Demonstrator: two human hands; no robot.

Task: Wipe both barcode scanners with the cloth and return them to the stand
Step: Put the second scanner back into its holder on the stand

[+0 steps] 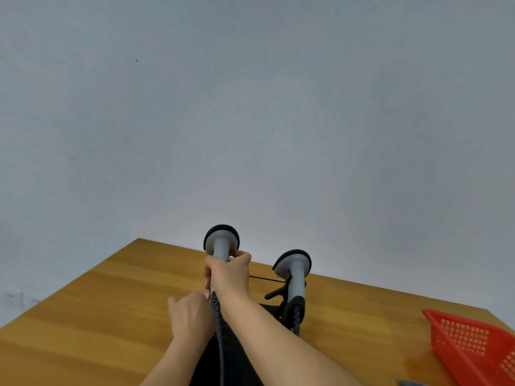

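Note:
My right hand [230, 277] grips the grey handle of one barcode scanner [221, 242] and holds it upright above the table, its black-rimmed head pointing away from me. A coiled dark cable [218, 324] hangs down from its handle. My left hand [192, 316] reaches in just below, at the handle's lower end by the cable; its fingertips are hidden there. The second scanner [295, 270] sits upright in the black stand [274, 293] to the right. A grey-blue cloth corner [412, 383] shows at the bottom right edge.
The wooden table [97, 316] runs up to a plain grey wall. A red plastic basket [473, 346] lies at the right edge. A thin red line [264, 279] runs between the two scanners.

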